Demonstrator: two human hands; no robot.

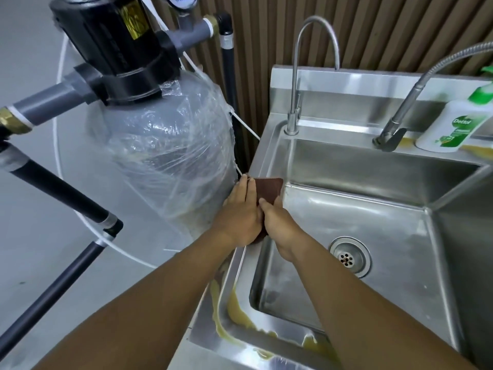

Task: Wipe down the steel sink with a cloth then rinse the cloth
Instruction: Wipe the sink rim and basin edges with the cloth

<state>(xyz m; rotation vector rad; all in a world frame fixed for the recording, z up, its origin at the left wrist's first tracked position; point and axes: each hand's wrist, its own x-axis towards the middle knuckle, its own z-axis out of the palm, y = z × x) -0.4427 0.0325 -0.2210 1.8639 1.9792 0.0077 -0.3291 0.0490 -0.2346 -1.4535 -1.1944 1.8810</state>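
A dark brown cloth (269, 189) lies over the left rim of the steel sink (269, 153). My left hand (241, 213) presses flat on the cloth's left part, fingers straight and pointing away from me. My right hand (280, 225) rests on the cloth's near right part at the basin's inner edge, its thumb lying on the fabric. Yellow smears (237, 307) run along the sink's near left rim. The round drain (349, 256) sits in the basin floor.
A gooseneck tap (294, 84) and a flexible hose tap (392, 137) stand on the back ledge, with a white and green soap bottle (453, 124) at the right. A plastic-wrapped filter tank (168, 145) with pipes stands close to the left of the sink.
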